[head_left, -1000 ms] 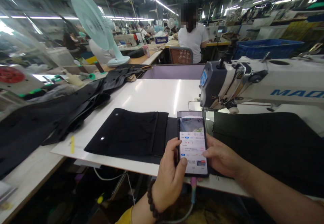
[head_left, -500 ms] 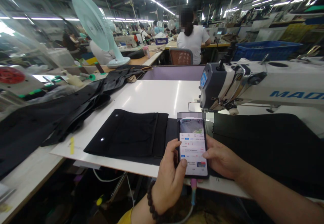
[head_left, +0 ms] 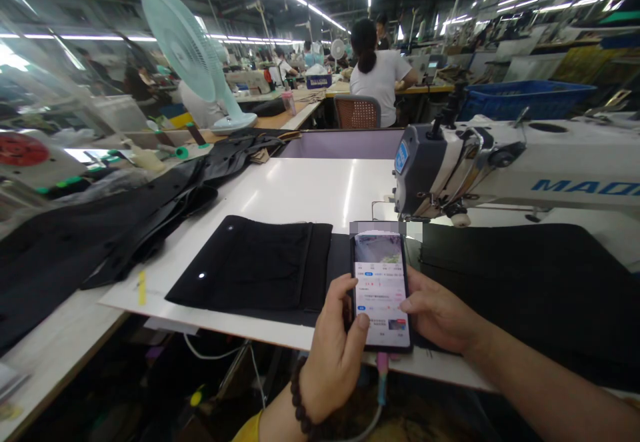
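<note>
Phone (head_left: 379, 289), over the near edge of the white table (head_left: 310, 189) and right of the black fabric piece (head_left: 260, 265), is best steadied with the left hand (head_left: 336, 342) pinching its left edge, the cable (head_left: 382, 382) slack, and the right hand (head_left: 443, 309) clasping its right edge.

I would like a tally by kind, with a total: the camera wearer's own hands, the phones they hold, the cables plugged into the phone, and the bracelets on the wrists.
Left hand and right hand: 2
Phone: 1
Cable: 1
Bracelet: 1
Total: 5
</note>
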`<state>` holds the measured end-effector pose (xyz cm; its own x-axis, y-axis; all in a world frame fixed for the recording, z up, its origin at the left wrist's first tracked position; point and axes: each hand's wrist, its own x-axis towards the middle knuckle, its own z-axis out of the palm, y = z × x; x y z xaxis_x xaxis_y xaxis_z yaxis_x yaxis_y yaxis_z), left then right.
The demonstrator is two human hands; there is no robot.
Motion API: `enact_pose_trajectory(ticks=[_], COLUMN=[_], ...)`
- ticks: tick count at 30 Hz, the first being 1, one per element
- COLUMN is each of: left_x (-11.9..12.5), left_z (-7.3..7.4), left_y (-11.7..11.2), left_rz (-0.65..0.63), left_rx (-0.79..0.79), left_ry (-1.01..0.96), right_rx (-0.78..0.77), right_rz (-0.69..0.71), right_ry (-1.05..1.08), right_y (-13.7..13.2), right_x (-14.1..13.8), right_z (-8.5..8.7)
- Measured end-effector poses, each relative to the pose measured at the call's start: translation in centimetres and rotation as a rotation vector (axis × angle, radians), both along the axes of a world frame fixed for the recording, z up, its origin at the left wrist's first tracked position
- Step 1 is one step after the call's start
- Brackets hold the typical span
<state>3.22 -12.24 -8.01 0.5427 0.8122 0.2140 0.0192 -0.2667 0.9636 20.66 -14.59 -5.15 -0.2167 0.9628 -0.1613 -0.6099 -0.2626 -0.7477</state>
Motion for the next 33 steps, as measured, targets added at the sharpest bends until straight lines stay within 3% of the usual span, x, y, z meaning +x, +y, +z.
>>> enact_pose_trajectory(ticks=[33], left_x=[0.12], left_z=[0.21], left_y=[-0.04], left_rz=[0.029], left_rx=[-0.044], left_ry=[-0.005], right_rx=[0.012], right_rz=[0.002], right_ry=[0.021], right_y=[0.01], right_x=[-0.11], right_z=[0.18])
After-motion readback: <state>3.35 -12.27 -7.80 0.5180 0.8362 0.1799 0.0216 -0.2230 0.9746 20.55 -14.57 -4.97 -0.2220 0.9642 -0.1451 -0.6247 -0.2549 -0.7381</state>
